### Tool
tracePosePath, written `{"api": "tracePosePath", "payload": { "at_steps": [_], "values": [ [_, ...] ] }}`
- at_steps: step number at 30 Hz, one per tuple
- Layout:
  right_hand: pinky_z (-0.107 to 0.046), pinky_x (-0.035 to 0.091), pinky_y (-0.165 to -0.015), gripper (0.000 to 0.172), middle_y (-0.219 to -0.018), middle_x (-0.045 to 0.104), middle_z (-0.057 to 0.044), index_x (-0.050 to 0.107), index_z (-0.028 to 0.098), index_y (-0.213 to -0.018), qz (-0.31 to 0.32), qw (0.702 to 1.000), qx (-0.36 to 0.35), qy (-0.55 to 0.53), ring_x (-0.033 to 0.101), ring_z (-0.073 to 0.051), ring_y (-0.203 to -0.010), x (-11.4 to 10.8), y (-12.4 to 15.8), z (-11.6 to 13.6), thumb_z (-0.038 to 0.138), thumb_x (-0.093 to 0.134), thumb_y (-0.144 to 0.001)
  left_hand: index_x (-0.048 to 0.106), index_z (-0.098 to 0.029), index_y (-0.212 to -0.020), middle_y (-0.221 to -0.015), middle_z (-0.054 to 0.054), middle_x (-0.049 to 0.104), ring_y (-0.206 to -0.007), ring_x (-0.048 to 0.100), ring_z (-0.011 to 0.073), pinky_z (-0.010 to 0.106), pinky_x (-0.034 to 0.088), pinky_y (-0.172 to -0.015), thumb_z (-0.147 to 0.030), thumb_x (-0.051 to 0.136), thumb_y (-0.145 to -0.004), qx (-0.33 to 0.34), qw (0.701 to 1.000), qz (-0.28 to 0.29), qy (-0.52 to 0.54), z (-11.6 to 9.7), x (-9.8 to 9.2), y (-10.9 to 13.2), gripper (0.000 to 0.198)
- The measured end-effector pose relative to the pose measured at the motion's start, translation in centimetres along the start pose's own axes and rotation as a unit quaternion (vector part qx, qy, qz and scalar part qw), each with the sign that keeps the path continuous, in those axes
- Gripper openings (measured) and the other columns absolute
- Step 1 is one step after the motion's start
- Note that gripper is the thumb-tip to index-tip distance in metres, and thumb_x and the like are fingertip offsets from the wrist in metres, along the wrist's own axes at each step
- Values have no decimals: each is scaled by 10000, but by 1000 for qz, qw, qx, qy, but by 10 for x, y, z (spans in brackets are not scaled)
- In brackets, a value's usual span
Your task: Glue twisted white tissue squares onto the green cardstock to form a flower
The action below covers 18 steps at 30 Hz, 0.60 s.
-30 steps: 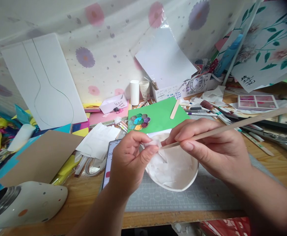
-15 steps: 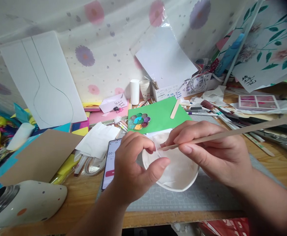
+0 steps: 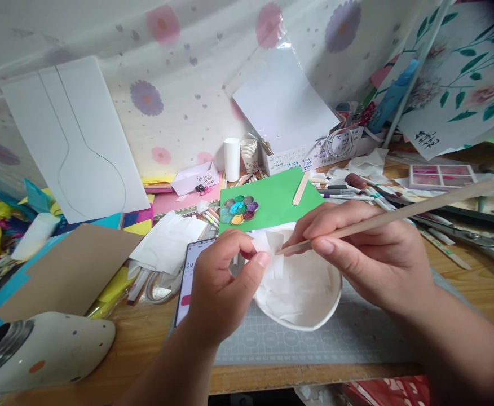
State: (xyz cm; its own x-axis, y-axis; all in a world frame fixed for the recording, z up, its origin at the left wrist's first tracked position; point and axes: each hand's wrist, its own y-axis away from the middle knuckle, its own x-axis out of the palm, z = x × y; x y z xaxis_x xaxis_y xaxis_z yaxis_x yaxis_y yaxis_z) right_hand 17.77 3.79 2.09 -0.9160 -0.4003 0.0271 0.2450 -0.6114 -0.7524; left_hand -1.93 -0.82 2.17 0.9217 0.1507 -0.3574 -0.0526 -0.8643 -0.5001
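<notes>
Head view, left hand [image 3: 225, 276]: thumb and forefinger pinch thin white paper [image 3: 276, 267].
Right hand [image 3: 367, 254]: grasps a flat, pale wooden stick [image 3: 382, 221], tip at the paper.
Round white bowl [image 3: 310, 327]: beneath, on a grey gridded mat [image 3: 281, 352].
Paper: apparently being worked with the stick; next calls for light handling.

Phone [image 3: 188, 282]: right part hidden behind left grip [image 3: 230, 276], readout [image 3: 189, 265] cut short. Bowl [image 3: 314, 316]: left rim behind same grip, far-right rim behind right grip [image 3: 359, 254]. Speckled bottle [image 3: 73, 349]: mouth cut by left edge. Handwriting [image 3: 291, 159] on box: mostly too small. Red patterned plastic [image 3: 393, 393]: cut below.
</notes>
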Motion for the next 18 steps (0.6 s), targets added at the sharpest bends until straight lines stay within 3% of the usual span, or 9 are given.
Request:
{"api": "tracePosePath", "payload": {
  "at_steps": [7, 18],
  "values": [
    [-279, 591, -714, 74, -841, 745, -47, 747, 200, -935, -11, 999, 19, -29, 719, -169, -824, -1, 2, 0, 146, 699, -919, 564, -222, -744, -704, -13, 488, -692, 446, 174, 329, 409, -686, -271, 623, -923, -79, 993, 19, 87, 4, -1, 1, 194],
    [-264, 599, -702, 85, -860, 747, -45, 735, 207, -938, 8, 999, 22, -25, 725, -165, -809, 0, 0, 2, 138, 695, -909, 604, -206, -740, -715, -2, 586, -692, 540, 176, 333, 422, -684, -258, 648, -899, -33, 999, -22, -29, -4, 2, -1, 173]
  ]
}}
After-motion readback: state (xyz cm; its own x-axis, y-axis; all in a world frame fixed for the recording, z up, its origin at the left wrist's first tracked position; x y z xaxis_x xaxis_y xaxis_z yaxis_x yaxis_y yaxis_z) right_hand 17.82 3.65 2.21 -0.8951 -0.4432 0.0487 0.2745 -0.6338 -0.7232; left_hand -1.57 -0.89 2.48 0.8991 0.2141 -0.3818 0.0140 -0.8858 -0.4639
